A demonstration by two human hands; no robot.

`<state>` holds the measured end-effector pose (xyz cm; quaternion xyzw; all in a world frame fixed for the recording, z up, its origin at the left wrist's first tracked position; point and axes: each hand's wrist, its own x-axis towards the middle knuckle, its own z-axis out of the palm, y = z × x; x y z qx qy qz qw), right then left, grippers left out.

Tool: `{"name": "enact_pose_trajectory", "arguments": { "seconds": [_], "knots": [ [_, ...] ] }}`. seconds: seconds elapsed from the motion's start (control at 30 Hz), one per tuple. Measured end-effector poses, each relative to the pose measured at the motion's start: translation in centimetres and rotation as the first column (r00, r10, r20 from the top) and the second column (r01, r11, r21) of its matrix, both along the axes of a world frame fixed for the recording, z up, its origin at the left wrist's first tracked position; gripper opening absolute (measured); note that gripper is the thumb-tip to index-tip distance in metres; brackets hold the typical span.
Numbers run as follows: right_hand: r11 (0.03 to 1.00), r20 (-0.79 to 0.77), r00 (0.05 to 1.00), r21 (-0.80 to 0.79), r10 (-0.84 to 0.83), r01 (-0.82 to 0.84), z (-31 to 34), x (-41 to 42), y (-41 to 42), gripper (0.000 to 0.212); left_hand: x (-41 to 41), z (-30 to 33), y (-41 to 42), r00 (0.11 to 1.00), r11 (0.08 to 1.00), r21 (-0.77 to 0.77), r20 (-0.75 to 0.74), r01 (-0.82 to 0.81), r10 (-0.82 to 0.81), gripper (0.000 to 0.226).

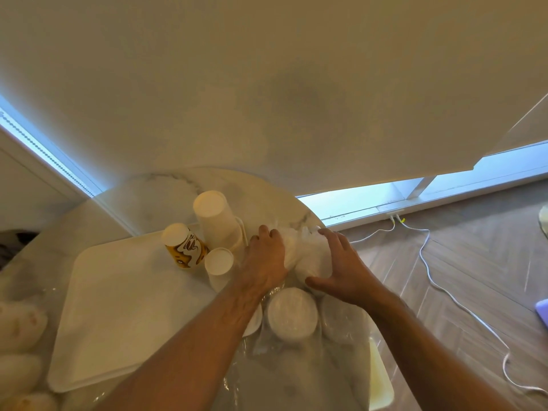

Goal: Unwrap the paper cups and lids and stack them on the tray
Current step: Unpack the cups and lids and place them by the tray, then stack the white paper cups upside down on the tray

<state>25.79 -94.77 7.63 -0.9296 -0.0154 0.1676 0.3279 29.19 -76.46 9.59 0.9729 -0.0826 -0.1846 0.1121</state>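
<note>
nearest: clear plastic wrap (267, 378), crumpled flat on the round marble table (166, 185), under both forearms.

next: stack of white lids (292, 312), seen from above, sitting on the loose wrap between the two forearms. a second wrapped stack (341, 318) lies just to its right, blurred through plastic; contents cannot be told.

left of these: white tray (118, 307), rectangular with rounded corners, most of its surface bare.

middle: left hand (265, 256), fingers curled over the left side of a wrapped bundle (308, 256) of white items in crinkled plastic. right hand (341, 268), fingers and thumb spread round the right side and near end of the same bundle; it holds it from that side. the bundle lies on the table just right of the tray's far corner; whether it holds cups or lids cannot be told.

far corner of tray: three stacks of cups, upside down. short white cup stack (219, 265), touching the left hand's side. printed cup stack (185, 246), yellow and brown pattern, tilted left. tall white cup stack (218, 223), behind the other two.

beyond: white window blind (267, 84). to the right, wooden floor (474, 262) with a white cable (427, 262) trailing across it.
</note>
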Motion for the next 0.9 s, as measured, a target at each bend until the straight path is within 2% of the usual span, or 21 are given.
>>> {"name": "enact_pose_trajectory", "arguments": {
  "seconds": [0.17, 0.43, 0.57, 0.73, 0.8, 0.9],
  "knots": [
    [1.000, -0.008, 1.000, -0.014, -0.012, 0.012, 0.2, -0.1, 0.2, 0.110, -0.2, 0.2, 0.1, 0.999, 0.998, -0.047, 0.029, -0.030, 0.031, 0.056],
    [0.999, -0.007, 1.000, -0.053, -0.015, 0.014, 0.3, 0.2, 0.5, 0.110, -0.1, 0.5, -0.1, 1.000, 1.000, 0.015, -0.005, 0.001, -0.001, 0.063],
    [0.994, 0.029, 1.000, -0.111, -0.012, 0.015, 1.1, -0.1, 0.7, 0.110, -0.5, 1.3, -0.2, 1.000, 1.000, -0.014, 0.001, -0.002, 0.003, 0.069],
    [0.983, 0.060, 0.998, -0.185, -0.007, 0.018, 2.1, -0.7, 1.2, 0.110, -1.8, 3.1, 0.3, 0.999, 0.997, -0.081, 0.052, 0.021, -0.017, 0.063],
    [0.977, 0.087, 0.996, -0.214, 0.005, 0.013, 2.8, -1.0, 1.8, 0.105, -2.5, 4.0, 0.7, 0.996, 0.992, -0.126, 0.086, 0.031, -0.020, 0.061],
    [0.978, 0.153, 0.988, -0.208, 0.012, 0.020, 4.5, -1.7, 3.3, 0.085, -3.8, 5.4, 1.9, 0.990, 0.983, -0.178, 0.139, 0.036, -0.012, 0.052]
  ]
}}
